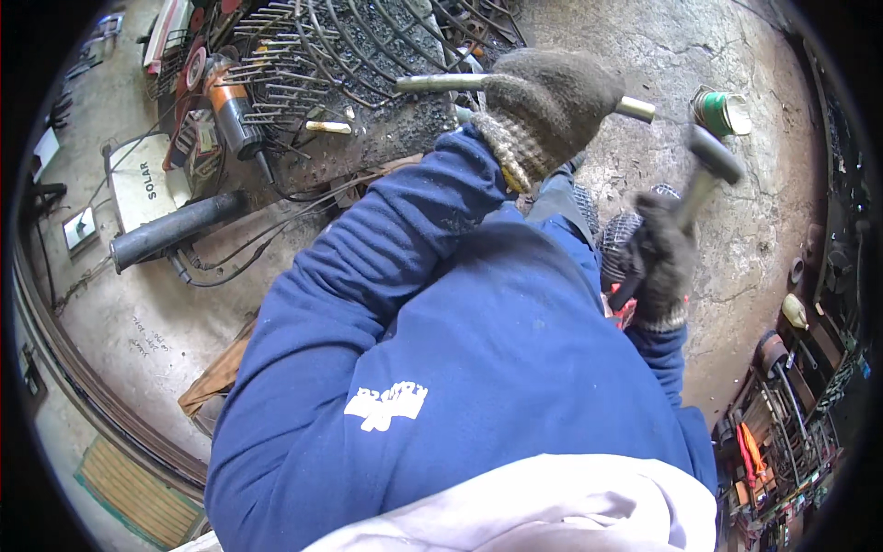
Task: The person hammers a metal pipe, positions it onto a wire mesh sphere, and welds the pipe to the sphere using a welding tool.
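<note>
My left hand [552, 106], in a thick grey-brown work glove, is closed round a pale rod [441, 84]. The rod sticks out on both sides of the fist, and its left end lies over the edge of the cluttered workbench [386, 138]. Lower and to the right, my right hand [664, 262], also gloved, grips a hammer [716, 155] by its handle. The hammer head points up, to the right of the rod's right end and apart from it. Something red and black beside the right glove is partly hidden, so its kind cannot be told.
On the bench, curved metal bars [368, 46] and many short rods lie near an orange angle grinder [228, 106]. A dark cylinder [179, 230] and cables run along its left. A green-and-white tin [722, 112] stands on the concrete floor; tools crowd a rack [782, 442] at right.
</note>
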The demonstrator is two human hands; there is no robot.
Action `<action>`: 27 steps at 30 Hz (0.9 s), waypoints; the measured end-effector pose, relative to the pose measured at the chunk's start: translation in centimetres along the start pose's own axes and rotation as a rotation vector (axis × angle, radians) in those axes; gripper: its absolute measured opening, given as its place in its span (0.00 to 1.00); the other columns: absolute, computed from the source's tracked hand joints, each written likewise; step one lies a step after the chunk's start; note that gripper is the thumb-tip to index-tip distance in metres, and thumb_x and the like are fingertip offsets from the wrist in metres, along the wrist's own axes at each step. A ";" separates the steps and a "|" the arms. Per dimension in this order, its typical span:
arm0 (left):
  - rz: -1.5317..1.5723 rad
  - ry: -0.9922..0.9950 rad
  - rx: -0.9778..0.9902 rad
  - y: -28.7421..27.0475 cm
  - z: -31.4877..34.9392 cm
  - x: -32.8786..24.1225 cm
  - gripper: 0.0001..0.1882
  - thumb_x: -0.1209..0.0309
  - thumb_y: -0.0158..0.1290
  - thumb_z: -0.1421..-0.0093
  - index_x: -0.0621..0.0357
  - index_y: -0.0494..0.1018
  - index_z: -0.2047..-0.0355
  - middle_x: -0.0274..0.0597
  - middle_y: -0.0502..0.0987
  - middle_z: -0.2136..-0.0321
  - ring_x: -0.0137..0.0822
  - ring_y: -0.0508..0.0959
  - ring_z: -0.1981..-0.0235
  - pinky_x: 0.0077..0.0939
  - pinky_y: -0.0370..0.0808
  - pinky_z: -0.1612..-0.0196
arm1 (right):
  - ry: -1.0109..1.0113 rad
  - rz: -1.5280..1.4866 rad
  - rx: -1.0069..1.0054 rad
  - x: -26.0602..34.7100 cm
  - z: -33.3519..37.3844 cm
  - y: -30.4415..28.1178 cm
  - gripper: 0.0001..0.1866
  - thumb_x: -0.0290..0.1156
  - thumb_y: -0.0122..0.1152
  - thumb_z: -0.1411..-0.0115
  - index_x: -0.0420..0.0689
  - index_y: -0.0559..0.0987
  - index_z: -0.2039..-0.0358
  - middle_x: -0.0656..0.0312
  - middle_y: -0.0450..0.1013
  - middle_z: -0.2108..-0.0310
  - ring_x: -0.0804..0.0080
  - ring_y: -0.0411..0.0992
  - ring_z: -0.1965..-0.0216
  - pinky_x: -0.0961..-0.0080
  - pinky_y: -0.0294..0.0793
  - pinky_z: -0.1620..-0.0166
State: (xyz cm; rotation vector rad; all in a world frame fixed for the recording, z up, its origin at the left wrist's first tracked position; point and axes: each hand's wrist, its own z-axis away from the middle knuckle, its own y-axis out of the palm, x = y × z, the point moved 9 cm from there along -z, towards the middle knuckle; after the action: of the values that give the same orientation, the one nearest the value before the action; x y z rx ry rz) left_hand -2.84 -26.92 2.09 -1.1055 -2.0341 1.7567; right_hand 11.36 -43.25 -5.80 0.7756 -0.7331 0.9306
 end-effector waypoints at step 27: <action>0.008 -0.028 0.041 0.1 0.3 0.0 0.04 0.71 0.56 0.43 0.54 0.80 0.68 0.46 0.80 0.75 0.48 0.83 0.71 0.44 0.79 0.69 | -0.032 -0.162 -0.097 -0.5 0.1 -1.9 0.12 0.31 0.63 0.35 0.37 0.80 0.55 0.70 0.63 0.84 0.80 0.61 0.88 0.78 0.64 0.84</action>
State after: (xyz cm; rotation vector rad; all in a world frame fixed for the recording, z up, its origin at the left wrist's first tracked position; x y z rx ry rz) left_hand -3.00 -27.13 1.87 -1.0852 -2.0031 1.8189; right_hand 12.79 -44.26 -6.64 0.7543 -0.7269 0.7327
